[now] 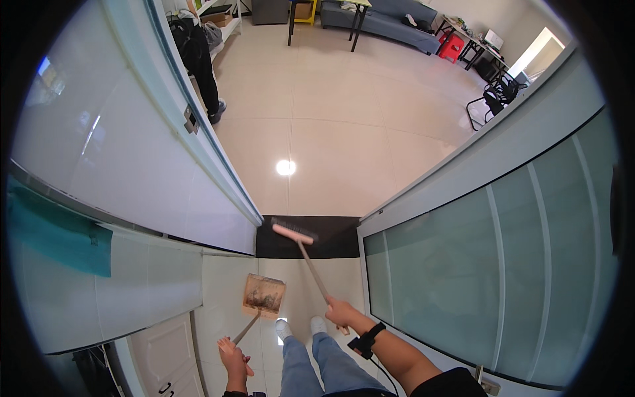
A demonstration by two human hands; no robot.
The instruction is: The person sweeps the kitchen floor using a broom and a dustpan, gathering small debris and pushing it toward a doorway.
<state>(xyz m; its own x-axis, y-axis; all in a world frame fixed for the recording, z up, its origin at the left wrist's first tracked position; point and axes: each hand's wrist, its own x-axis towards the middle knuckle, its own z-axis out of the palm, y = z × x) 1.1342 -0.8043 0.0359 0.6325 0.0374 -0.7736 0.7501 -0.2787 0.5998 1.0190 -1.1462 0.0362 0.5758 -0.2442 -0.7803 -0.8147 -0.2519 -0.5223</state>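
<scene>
My right hand [342, 313] grips the handle of a broom. Its pink broom head [292, 233] with dark bristles lies across the dark threshold strip [337, 233] of the doorway, slightly tilted. In my left hand [233, 358] is the handle of a long-handled dustpan [264, 296]. The pan sits on the light floor tiles in front of my left shoe, short of the threshold. Dark dirt or stains show inside it. Broom head and dustpan are apart from each other.
A frosted-glass door [446, 268] flanks me on the right, and a tiled wall [134, 144] with a door frame on the left. Low white cabinets [161, 355] stand at lower left. Past the doorway are a person's leg [204, 69], a grey sofa [387, 22], a red stool [451, 47] and a black chair [496, 97].
</scene>
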